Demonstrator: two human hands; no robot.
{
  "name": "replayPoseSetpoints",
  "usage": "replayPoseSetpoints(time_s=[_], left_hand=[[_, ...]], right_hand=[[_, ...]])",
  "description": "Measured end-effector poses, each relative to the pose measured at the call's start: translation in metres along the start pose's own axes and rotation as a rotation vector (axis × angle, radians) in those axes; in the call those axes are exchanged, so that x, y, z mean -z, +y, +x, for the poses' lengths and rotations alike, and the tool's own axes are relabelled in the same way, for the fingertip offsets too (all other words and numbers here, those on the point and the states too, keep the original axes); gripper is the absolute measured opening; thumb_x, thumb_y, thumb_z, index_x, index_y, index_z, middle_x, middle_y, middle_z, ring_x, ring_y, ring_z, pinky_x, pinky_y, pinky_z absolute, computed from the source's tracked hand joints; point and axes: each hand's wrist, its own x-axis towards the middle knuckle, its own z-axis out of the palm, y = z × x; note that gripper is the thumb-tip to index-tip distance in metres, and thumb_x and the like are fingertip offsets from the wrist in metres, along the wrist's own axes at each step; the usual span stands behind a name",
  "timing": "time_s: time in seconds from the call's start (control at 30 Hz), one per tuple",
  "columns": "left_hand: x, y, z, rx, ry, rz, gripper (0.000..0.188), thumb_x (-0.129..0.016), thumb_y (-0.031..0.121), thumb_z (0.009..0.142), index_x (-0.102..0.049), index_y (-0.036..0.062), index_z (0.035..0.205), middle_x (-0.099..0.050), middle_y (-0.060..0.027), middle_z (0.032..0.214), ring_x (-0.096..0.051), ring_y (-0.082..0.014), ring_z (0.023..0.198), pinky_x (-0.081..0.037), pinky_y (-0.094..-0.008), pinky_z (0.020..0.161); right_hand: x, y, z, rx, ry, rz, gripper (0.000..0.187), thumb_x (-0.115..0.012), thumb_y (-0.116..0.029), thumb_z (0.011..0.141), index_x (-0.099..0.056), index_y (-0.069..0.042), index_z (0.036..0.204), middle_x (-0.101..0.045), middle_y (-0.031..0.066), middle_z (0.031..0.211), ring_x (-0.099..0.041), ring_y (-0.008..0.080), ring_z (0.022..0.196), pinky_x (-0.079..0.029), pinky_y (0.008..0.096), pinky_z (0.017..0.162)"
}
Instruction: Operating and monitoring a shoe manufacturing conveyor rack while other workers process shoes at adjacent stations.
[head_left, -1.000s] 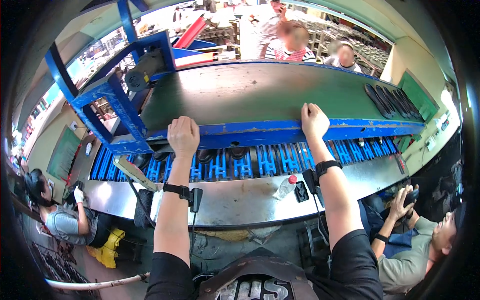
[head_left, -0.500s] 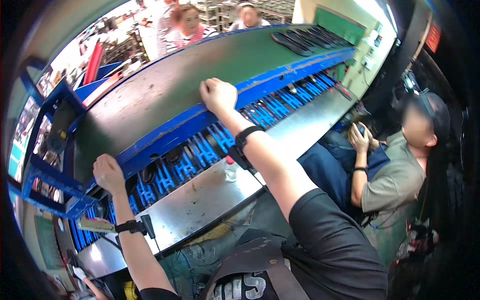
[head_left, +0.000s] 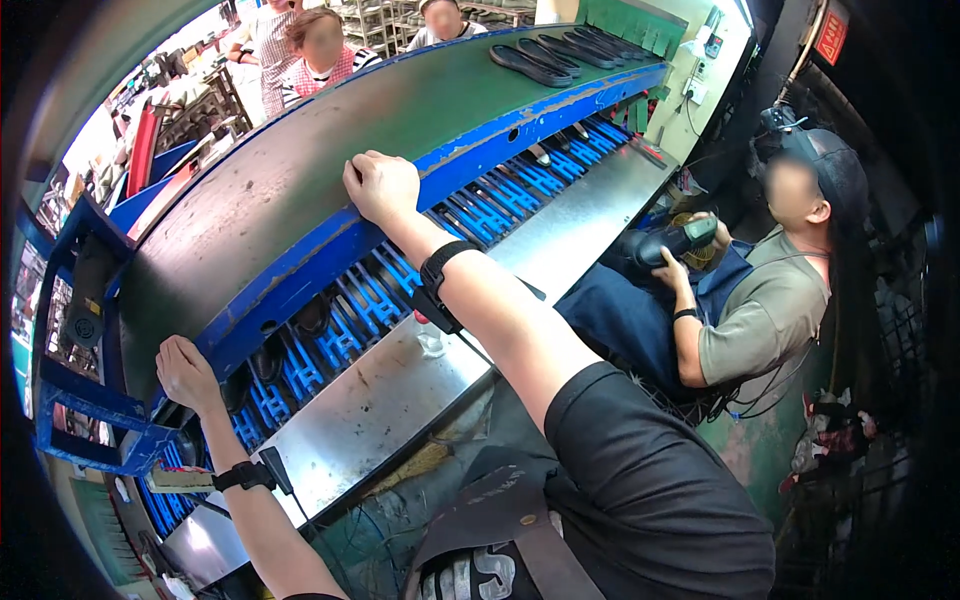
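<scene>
While L hand (head_left: 187, 374) & R hand (head_left: 385, 187) stay curled at conveyor edge (head_left: 290, 283), grip unclear, view's swung R

Open surface runs along the middle of a green conveyor belt (head_left: 300, 175), and its near edge lies free between the left hand (head_left: 186, 375) and right hand (head_left: 385, 187). Dark soles (head_left: 530, 66) crowd the belt's far right end; a blue frame (head_left: 95, 392) bars its left. Below the belt, blue racks (head_left: 372, 292) leave narrow gaps, with a red-capped bottle (head_left: 432, 343) on the nearer metal ledge (head_left: 345, 400).
</scene>
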Motion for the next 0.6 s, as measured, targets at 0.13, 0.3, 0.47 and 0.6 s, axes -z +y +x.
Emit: replayPoseSetpoints(time_s=[0.13,0.3,0.47,0.6], left_hand=[[0.0033,0.0009,0.0023,-0.009,0.011,0.002,0.022,-0.053,0.015,0.099,-0.064,0.0018,0.085,-0.064,-0.0109,0.085,-0.061,-0.0305,0.081,-0.05,-0.0422,0.074],[0.0004,0.0024,0.0021,0.009,-0.012,-0.008,0.021,-0.053,0.014,0.099,-0.064,0.0023,0.085,-0.064,-0.0102,0.085,-0.061,-0.0301,0.08,-0.049,-0.0417,0.073],[0.0002,0.0007,0.0023,0.009,-0.023,0.01,0.024,-0.05,0.016,0.101,-0.063,0.0037,0.086,-0.063,-0.0096,0.084,-0.061,-0.0299,0.079,-0.05,-0.0427,0.071],[0.0012,0.001,0.0038,-0.002,-0.019,0.019,0.021,-0.052,0.014,0.099,-0.064,0.0028,0.086,-0.065,-0.0101,0.085,-0.061,-0.03,0.08,-0.05,-0.0418,0.073]], right_hand=[[0.0026,-0.0023,0.0015,-0.019,-0.01,0.002,0.027,-0.065,-0.021,0.085,-0.064,-0.007,0.062,-0.064,0.0074,0.066,-0.064,0.0305,0.061,-0.053,0.0426,0.06],[0.0036,-0.0004,0.0026,-0.03,-0.043,-0.004,0.027,-0.064,-0.023,0.086,-0.065,-0.008,0.063,-0.064,0.0077,0.067,-0.064,0.0306,0.061,-0.053,0.0428,0.059],[0.003,-0.0017,0.0036,-0.057,-0.081,0.005,0.026,-0.063,-0.023,0.085,-0.066,-0.009,0.063,-0.065,0.0076,0.068,-0.065,0.0298,0.063,-0.052,0.0423,0.065],[0.0028,-0.0006,0.0044,-0.018,-0.027,0.018,0.028,-0.065,-0.023,0.086,-0.065,-0.008,0.063,-0.064,0.0082,0.067,-0.065,0.0312,0.062,-0.053,0.0427,0.059]])
